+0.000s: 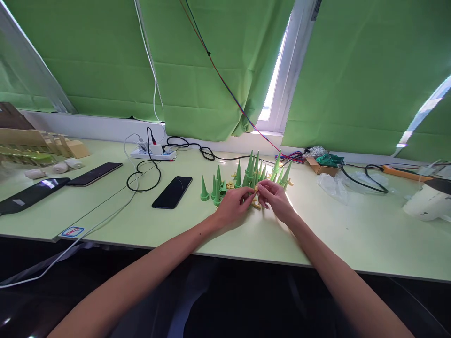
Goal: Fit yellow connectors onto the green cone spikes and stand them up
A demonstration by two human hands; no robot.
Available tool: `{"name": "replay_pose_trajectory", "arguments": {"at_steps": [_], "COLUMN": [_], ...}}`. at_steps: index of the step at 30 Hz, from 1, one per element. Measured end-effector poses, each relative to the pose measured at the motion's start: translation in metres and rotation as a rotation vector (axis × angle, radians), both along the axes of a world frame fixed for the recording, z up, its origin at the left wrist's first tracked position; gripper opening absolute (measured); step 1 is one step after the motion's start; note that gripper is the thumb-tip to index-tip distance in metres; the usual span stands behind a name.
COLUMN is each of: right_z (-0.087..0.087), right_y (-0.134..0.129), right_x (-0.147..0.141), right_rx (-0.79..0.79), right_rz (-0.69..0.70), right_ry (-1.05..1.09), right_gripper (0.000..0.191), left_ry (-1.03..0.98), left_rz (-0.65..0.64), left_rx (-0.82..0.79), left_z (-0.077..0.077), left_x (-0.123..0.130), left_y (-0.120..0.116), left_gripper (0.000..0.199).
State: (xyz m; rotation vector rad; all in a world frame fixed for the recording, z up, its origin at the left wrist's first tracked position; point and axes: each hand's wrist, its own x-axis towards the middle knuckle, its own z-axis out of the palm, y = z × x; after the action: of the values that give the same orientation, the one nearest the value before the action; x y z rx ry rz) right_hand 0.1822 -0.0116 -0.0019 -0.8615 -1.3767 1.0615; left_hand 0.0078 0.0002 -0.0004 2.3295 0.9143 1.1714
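Head view: hands [232, 205] [278, 202] pinch a yellow piece [256, 188], tabletop [255, 237] open toward front edge [253, 260].

Green blinds [197, 94] — pale table [362, 234] — probably daylight [268, 101] behind.

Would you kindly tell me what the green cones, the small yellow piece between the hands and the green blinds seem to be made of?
Green cones: probably moulded plastic, semi-matte, judging by their even colour and repeated shape.
Yellow piece: perhaps plastic, from its uniform colour; too small to judge its finish.
Green blinds: apparently fabric, matte, given the soft folds and creases.
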Motion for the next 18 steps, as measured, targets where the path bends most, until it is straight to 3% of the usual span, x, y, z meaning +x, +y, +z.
{"name": "replay_pose_trajectory", "arguments": {"at_steps": [8, 18], "right_z": [-0.0004, 0.0016], "right_y": [0.0011, -0.0019], "right_x": [0.0015, -0.0035], "right_rx": [-0.022, 0.073], "right_rz": [-0.013, -0.103], "right_ry": [0.009, -0.061], "right_gripper": [0.031, 0.032], "left_ry": [0.006, -0.002], "left_rz": [0.019, 0.008], "left_rx": [0.045, 0.055], "left_z": [-0.0017, 0.0001], "left_x": [-0.0004, -0.0005], "left_y": [0.0013, 0.0006], "left_gripper": [0.019, 0.018]}}
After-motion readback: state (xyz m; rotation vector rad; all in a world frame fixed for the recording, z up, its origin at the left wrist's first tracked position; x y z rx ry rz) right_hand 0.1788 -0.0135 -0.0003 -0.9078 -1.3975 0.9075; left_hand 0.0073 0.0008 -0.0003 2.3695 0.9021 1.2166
